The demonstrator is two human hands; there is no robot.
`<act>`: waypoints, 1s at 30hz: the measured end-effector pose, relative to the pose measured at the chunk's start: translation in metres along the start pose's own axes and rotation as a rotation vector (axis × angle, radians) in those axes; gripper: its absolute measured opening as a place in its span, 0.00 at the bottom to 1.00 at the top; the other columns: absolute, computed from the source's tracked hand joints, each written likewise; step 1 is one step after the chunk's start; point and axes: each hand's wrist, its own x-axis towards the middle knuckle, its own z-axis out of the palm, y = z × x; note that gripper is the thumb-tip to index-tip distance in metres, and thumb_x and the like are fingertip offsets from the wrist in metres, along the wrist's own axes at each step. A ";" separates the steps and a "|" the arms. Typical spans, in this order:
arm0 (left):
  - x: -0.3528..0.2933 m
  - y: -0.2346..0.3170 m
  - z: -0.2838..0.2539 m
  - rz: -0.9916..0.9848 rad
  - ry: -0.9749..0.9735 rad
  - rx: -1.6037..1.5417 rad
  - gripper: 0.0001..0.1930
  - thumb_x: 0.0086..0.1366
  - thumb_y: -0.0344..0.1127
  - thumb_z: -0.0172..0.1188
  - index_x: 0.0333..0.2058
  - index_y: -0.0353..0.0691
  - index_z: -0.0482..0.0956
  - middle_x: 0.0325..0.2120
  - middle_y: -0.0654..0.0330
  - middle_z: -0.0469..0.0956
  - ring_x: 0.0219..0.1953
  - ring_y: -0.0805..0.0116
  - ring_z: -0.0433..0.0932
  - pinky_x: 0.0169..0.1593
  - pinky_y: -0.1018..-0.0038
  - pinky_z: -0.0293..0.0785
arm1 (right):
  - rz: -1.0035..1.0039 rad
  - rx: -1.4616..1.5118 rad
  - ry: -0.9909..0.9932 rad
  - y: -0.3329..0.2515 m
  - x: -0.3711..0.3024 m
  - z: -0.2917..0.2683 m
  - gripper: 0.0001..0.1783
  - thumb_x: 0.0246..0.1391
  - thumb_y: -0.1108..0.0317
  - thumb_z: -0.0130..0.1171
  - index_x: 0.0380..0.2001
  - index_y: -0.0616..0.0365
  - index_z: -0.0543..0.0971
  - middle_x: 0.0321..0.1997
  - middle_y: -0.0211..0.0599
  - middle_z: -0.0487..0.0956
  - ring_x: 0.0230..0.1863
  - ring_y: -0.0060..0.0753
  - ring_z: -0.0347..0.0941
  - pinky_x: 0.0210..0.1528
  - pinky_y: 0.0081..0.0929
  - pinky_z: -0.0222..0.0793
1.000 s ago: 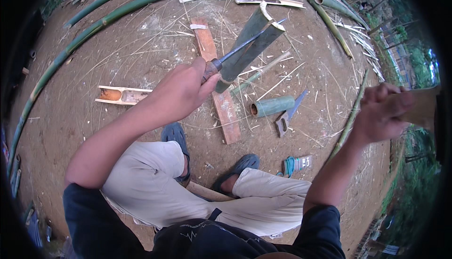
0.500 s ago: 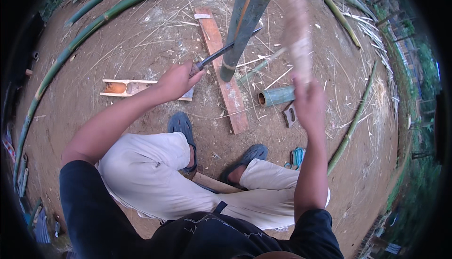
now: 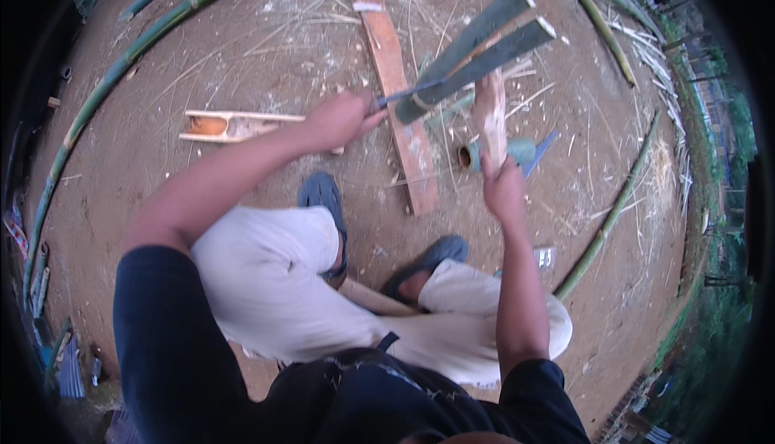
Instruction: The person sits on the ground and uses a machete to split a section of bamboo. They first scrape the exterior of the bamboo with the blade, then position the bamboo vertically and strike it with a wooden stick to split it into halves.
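Note:
My left hand (image 3: 343, 117) is closed around the handle of a long knife (image 3: 420, 89), whose dark blade sits in the split of a green bamboo section (image 3: 504, 52). The bamboo's two halves spread apart at the upper end and still join near the base, and it leans to the right over a reddish wooden plank (image 3: 401, 141). In my right hand (image 3: 505, 190) I grip a pale, rough wooden club (image 3: 491, 113), its top close beside the bamboo's right half.
Behind the club lies a short bamboo tube (image 3: 521, 151), with a saw (image 3: 542, 152) beside it. A halved bamboo piece (image 3: 242, 127) lies left of the plank. Long green poles (image 3: 121, 89) curve along the left, and another pole (image 3: 613, 210) lies at right. Shavings litter the dirt.
The club has come down from its raised position to beside the bamboo. The bamboo has tipped to the right and its split has widened. My left hand has shifted slightly right with the knife.

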 end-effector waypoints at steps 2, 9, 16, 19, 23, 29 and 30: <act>-0.005 -0.006 0.010 0.012 0.039 0.028 0.21 0.71 0.50 0.57 0.38 0.33 0.73 0.23 0.42 0.80 0.27 0.40 0.81 0.34 0.51 0.78 | -0.021 0.060 -0.030 -0.006 0.009 -0.027 0.28 0.64 0.48 0.59 0.42 0.69 0.77 0.35 0.67 0.81 0.41 0.68 0.80 0.41 0.50 0.74; -0.006 -0.009 0.002 -0.036 0.014 0.062 0.21 0.71 0.50 0.57 0.39 0.32 0.73 0.25 0.41 0.81 0.29 0.39 0.81 0.34 0.50 0.77 | -0.295 0.914 0.492 -0.062 -0.011 -0.121 0.23 0.68 0.50 0.58 0.29 0.59 0.75 0.19 0.25 0.70 0.16 0.22 0.62 0.19 0.29 0.60; 0.010 0.004 0.002 -0.007 -0.073 0.084 0.20 0.71 0.49 0.57 0.39 0.32 0.76 0.27 0.41 0.81 0.32 0.40 0.82 0.38 0.50 0.77 | -0.101 -0.077 0.134 0.028 0.009 0.046 0.24 0.65 0.55 0.59 0.40 0.74 0.77 0.35 0.67 0.81 0.42 0.70 0.79 0.48 0.52 0.75; 0.001 -0.059 0.059 -0.077 -0.142 0.193 0.20 0.70 0.48 0.57 0.38 0.33 0.81 0.34 0.42 0.83 0.40 0.43 0.83 0.44 0.53 0.79 | -0.028 -0.128 -0.200 0.028 0.017 0.089 0.33 0.63 0.45 0.58 0.37 0.75 0.79 0.35 0.71 0.80 0.41 0.73 0.78 0.45 0.56 0.74; 0.032 -0.040 0.062 -0.013 -0.314 0.172 0.17 0.69 0.47 0.57 0.43 0.39 0.81 0.40 0.46 0.83 0.45 0.47 0.83 0.49 0.56 0.78 | 0.006 -0.077 -0.062 0.055 0.005 0.100 0.37 0.62 0.39 0.57 0.32 0.75 0.80 0.33 0.71 0.80 0.40 0.72 0.78 0.44 0.57 0.74; 0.023 -0.123 0.099 0.149 -0.173 -0.216 0.23 0.72 0.51 0.53 0.56 0.41 0.75 0.49 0.50 0.81 0.49 0.53 0.81 0.54 0.61 0.76 | 0.148 0.078 -0.169 0.036 -0.027 0.115 0.36 0.62 0.42 0.57 0.30 0.75 0.81 0.32 0.70 0.80 0.41 0.69 0.79 0.43 0.54 0.75; 0.025 -0.121 0.101 0.119 -0.223 -0.221 0.24 0.72 0.52 0.52 0.57 0.41 0.74 0.49 0.49 0.81 0.49 0.53 0.81 0.54 0.61 0.75 | 0.154 0.089 -0.168 0.040 -0.031 0.120 0.34 0.62 0.43 0.58 0.29 0.74 0.81 0.32 0.70 0.80 0.41 0.69 0.80 0.43 0.54 0.75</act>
